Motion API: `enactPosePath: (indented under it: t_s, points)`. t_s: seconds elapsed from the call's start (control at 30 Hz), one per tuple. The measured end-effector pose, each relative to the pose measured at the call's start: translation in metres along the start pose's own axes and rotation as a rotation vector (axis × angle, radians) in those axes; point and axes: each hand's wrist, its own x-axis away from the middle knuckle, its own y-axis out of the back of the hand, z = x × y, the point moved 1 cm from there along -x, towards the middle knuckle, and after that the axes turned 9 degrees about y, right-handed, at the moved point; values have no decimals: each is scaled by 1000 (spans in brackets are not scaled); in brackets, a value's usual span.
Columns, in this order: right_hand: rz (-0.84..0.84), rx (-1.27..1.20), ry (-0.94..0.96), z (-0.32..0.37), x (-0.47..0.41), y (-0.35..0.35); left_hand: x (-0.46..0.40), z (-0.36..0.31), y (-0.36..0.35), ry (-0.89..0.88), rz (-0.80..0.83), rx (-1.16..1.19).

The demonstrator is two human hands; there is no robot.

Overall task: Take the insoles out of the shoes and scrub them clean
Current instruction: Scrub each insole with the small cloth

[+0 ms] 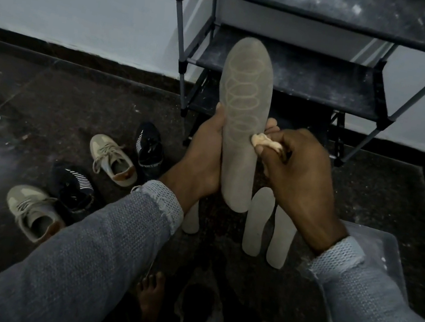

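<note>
Left hand (204,156) wrapped round the lower left edge of a grey insole (241,120), fingertips showing past its right edge; held upright, toe end up, in front of the shoe rack (320,74). Right hand (299,170) curled, pinching a wadded pale cloth (265,142) against the insole's right edge at mid-length. Both forearms in grey knit sleeves, reaching forward. On the floor just below the held insole: three more insoles (259,221), flat. Left of it: two beige sneakers (112,158) and two black sneakers (150,147), scattered.
</note>
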Motion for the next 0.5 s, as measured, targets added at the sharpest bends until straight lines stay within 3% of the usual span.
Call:
enactPosePath:
  t_s: [0.07,0.27,0.5]
  points:
    - [-16,-1,-15,0,0,0,0,1,0,12,-18,-17]
    - [145,-120,82,28,15,-18,-4,-1,6,12,-39,8]
    - [-8,65,0,4,-1,-9,-2,5,0,57,-75,-26]
